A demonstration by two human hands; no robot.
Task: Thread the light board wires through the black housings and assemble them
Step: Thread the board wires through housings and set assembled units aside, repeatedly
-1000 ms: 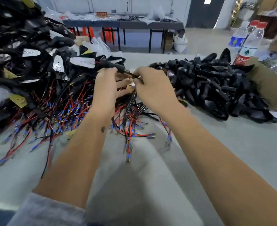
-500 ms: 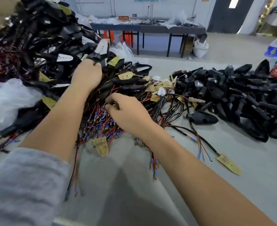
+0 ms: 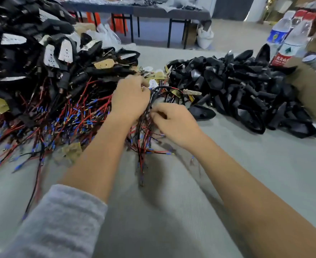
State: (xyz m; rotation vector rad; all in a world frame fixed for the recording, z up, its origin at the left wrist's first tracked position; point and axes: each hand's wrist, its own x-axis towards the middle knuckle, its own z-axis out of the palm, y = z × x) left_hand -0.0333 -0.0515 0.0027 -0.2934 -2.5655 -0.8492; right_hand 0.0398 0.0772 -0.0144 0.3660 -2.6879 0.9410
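left sleeve (image 3: 60, 220): grey, fuzzy knit, pushed up | right forearm (image 3: 255, 192): bare

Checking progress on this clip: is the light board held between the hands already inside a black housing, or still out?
Out. The light board sticks out bare on its wires beside the left hand, with no housing around it.

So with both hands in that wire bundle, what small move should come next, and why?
Probably draw one light board and its wires clear of the bundle. The left hand grips the tangle, the right hand pinches strands, and neither holds a housing; a loose black housing lies just right.
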